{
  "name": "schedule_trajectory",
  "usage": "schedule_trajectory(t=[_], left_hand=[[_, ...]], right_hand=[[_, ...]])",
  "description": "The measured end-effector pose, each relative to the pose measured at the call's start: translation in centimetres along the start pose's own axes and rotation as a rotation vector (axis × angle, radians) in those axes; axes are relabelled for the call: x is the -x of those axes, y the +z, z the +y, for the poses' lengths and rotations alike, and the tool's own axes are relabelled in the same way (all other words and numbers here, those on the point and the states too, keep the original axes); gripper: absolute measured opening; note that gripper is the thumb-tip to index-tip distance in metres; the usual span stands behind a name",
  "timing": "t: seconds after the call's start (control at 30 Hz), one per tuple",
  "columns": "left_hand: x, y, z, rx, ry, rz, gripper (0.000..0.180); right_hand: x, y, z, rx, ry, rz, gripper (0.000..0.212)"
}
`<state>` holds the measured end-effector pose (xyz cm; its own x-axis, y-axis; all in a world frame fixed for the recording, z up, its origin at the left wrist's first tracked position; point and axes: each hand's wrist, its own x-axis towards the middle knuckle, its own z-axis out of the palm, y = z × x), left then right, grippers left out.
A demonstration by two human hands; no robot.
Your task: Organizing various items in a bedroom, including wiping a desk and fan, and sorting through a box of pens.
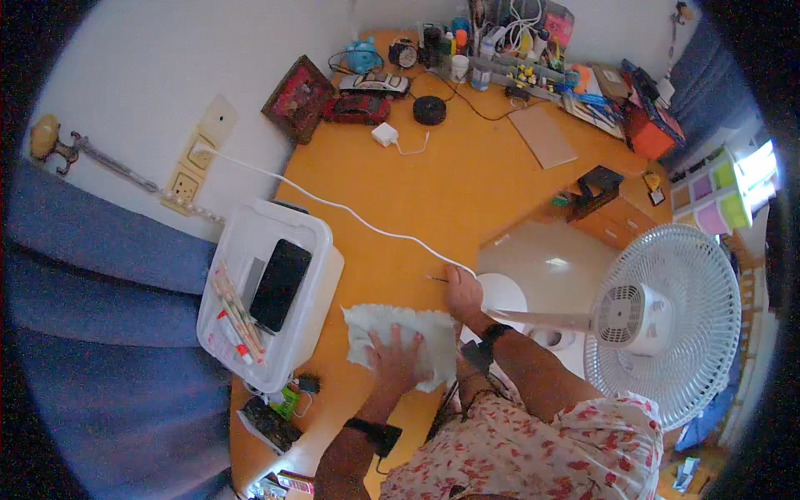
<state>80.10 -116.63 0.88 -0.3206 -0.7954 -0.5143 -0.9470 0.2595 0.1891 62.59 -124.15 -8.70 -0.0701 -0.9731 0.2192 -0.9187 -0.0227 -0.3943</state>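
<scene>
My left hand [395,360] lies flat on a pale green, ragged-edged cloth [367,322], pressing it to the wooden desk with the fingers spread. Just beyond the cloth's right corner, my right hand [463,293] is closed, and a thin dark-tipped stick [435,277] pokes out of it to the left. What kind of tool the stick is, I cannot make out. Past the right hand runs a white cable [350,210], which comes from the wall socket [202,152] toward the white fan [623,315].
Left of the cloth stands a white lidded box [321,279] carrying a black phone [281,285] and several slim sticks. Toy cars [357,109], a black round object [429,110] and a white charger [385,134] sit farther back. The fan's round base [503,296] is beside my right hand.
</scene>
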Motion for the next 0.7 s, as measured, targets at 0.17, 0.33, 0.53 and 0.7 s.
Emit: schedule_trajectory(t=[0.17, 0.33, 0.53, 0.7], left_hand=[[-5.1, 3.8, -3.7, -0.087, 0.157, 0.768, 0.077], [-8.8, 0.3, -4.2, 0.025, -0.094, 0.341, 0.079], [-9.5, 4.6, -8.6, 0.195, -0.148, 0.477, 0.066], [-6.9, 6.1, -9.2, 0.164, -0.036, 0.422, 0.051]], right_hand=[[-0.1, 0.3, -0.5, -0.016, 0.016, -0.021, 0.026], [0.5, 1.2, 1.4, 0.043, -0.072, 0.099, 0.026], [-0.5, 0.1, -0.2, -0.305, 0.343, -0.217, 0.022], [0.0, 0.3, 0.7, -0.276, 0.141, -0.048, 0.023]])
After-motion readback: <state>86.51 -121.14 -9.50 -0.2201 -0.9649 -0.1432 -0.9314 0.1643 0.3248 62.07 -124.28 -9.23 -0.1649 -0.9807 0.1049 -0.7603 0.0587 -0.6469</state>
